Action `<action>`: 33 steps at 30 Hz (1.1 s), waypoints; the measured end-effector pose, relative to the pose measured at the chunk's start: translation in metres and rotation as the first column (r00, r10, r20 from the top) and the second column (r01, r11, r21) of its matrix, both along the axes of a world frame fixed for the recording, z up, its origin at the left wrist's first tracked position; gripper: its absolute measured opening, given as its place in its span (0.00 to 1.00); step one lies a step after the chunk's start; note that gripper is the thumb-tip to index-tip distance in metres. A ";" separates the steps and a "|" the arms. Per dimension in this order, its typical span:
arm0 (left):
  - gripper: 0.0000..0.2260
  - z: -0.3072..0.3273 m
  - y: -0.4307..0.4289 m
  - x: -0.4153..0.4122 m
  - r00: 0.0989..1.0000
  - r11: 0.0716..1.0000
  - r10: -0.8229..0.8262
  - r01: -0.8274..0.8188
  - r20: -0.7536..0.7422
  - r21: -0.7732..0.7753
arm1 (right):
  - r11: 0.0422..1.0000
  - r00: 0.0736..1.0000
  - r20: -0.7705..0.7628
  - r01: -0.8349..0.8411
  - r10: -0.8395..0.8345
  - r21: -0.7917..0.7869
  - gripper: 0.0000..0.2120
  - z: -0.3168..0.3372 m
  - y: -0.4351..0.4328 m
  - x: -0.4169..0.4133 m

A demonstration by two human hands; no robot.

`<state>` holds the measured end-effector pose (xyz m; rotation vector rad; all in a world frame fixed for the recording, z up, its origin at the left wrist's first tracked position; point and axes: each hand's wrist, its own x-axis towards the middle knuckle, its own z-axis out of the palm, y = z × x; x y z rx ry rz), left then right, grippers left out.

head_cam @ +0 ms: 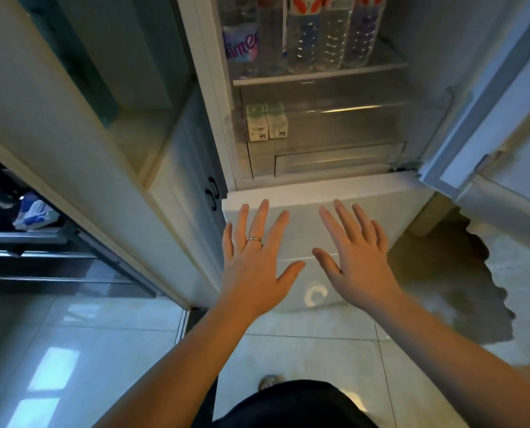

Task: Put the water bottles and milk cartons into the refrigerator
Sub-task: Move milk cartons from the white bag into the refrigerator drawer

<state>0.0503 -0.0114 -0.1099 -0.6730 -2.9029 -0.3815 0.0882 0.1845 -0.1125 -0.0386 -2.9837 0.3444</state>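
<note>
The refrigerator [427,88] stands open in front of me. Several clear water bottles [331,35] stand in a row on its glass shelf, one with a purple label [242,46] at the left. Below them, two small milk cartons [267,122] sit side by side at the left of a clear drawer. My left hand [254,257] and my right hand [353,254] are held out flat, fingers spread, in front of the closed lower freezer door [313,193]. Both hands hold nothing. A ring is on my left hand.
The open refrigerator door [492,128] swings out at the right. A tall white cabinet [81,143] with glass panels stands to the left, with dark shelving [25,242] beyond it. The tiled floor [304,350] lies below, with a brown mat [461,291] at the right.
</note>
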 end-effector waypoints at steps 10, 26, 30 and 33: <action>0.35 -0.055 0.045 0.153 0.961 0.989 0.132 -0.143 0.244 0.024 | 0.998 0.990 0.135 -0.030 0.036 -0.050 0.31 -0.050 0.072 0.135; 0.32 -0.071 0.252 0.351 0.918 0.999 0.004 -0.020 0.396 0.037 | 0.990 0.968 0.229 0.123 -0.105 -0.064 0.30 -0.062 0.257 0.371; 0.32 -0.079 0.303 0.369 0.893 0.994 -0.106 0.113 0.438 0.010 | 0.970 0.942 0.267 0.231 -0.203 -0.078 0.30 -0.067 0.298 0.413; 0.31 -0.085 0.347 0.377 0.867 0.974 -0.200 0.227 0.456 -0.006 | 0.944 0.919 0.271 0.319 -0.287 -0.079 0.32 -0.071 0.333 0.438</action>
